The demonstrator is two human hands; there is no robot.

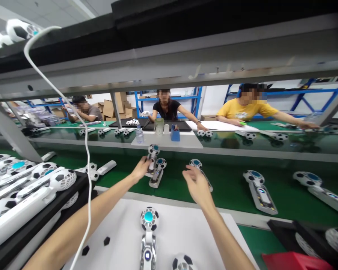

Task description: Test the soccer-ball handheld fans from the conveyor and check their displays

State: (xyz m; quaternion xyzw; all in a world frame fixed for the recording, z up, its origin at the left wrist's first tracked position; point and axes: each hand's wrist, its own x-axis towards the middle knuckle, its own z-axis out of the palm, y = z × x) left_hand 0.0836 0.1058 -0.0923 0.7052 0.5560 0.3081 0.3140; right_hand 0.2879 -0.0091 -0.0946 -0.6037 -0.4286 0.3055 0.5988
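My left hand [141,168] reaches out over the green conveyor belt [228,187] and is closed round a white handheld fan with a football-patterned head [153,154]. A second such fan [158,171] lies right beside it on the belt. My right hand [196,182] hovers with its fingers spread and holds nothing, just in front of another fan [197,167]. On the white mat [183,228] close to me lies one more fan [148,232] with a blue centre.
More fans [259,189] lie along the belt to the right. A black tray [30,198] of fans stands at my left, with a white cable [86,150] hanging before it. Three people work across a second belt. A red box [293,261] sits at the lower right.
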